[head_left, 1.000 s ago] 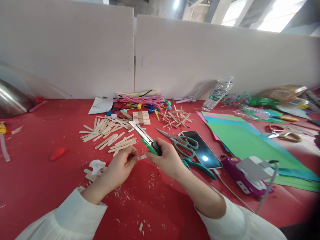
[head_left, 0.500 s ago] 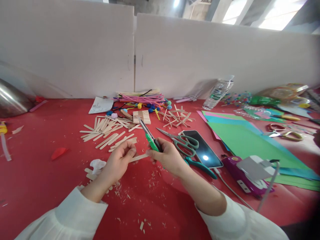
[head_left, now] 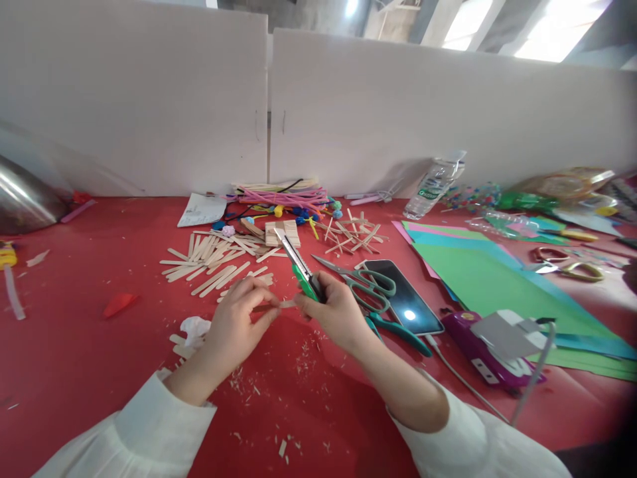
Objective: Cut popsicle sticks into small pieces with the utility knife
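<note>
My left hand (head_left: 239,318) pinches one end of a thin wooden craft stick (head_left: 284,304) just above the red table (head_left: 74,352). My right hand (head_left: 334,311) grips a green utility knife (head_left: 299,265) whose blade points away and up to the left; its thumb and fingers also touch the stick's other end. Both hands meet near the table's middle. Wood shavings (head_left: 259,385) lie scattered under them.
A pile of craft sticks (head_left: 213,262) lies behind the hands, with pipe cleaners (head_left: 281,198) farther back. Green scissors (head_left: 365,282), a phone (head_left: 403,299), a purple glue gun (head_left: 490,348) and coloured paper sheets (head_left: 488,275) sit to the right. A water bottle (head_left: 432,187) lies by the white wall.
The knife has swung from pointing left to more upright. My left hand slid along the stick toward my right hand, so less of the stick shows between them.
</note>
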Demonstrator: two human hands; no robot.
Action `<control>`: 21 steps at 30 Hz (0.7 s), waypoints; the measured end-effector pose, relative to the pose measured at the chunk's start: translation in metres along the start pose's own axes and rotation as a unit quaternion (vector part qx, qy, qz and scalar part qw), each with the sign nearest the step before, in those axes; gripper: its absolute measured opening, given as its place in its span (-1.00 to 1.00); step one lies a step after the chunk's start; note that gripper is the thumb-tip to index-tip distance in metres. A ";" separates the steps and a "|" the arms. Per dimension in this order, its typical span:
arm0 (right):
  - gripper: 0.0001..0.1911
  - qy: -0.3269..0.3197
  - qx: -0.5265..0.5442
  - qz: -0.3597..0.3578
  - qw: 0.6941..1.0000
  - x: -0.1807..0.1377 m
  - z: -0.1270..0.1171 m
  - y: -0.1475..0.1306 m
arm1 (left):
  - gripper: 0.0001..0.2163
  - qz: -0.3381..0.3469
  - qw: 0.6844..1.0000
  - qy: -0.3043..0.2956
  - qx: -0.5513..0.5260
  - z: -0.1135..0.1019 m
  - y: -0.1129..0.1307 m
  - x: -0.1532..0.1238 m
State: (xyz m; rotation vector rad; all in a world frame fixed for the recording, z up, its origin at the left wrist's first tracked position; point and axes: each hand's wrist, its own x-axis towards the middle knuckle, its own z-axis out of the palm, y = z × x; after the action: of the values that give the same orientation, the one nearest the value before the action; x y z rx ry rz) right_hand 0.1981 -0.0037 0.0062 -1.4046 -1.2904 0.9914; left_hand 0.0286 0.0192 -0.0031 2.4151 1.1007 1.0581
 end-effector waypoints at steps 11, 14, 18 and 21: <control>-0.80 -0.007 -0.020 -0.013 1.000 -0.004 0.005 0.002 | -0.90 0.010 0.997 -0.004 0.070 0.001 -0.001 0.002; -0.76 -0.028 0.001 -0.024 0.999 -0.006 0.006 0.000 | -0.91 -0.001 0.999 -0.006 0.049 0.001 -0.002 0.002; -0.79 -0.032 -0.019 -0.032 0.999 -0.008 0.006 -0.002 | -0.91 -0.033 0.999 -0.012 -0.006 0.003 -0.003 0.000; -0.79 -0.030 -0.030 -0.021 0.999 -0.006 0.005 -0.001 | -0.92 -0.071 0.996 -0.024 -0.057 0.006 -0.002 -0.002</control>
State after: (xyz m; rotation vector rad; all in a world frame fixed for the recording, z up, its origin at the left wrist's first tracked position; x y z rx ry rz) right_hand 0.1927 -0.0091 0.0055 -1.3959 -1.3993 0.9801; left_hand 0.0315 0.0193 -0.0089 2.2263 1.1434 0.9834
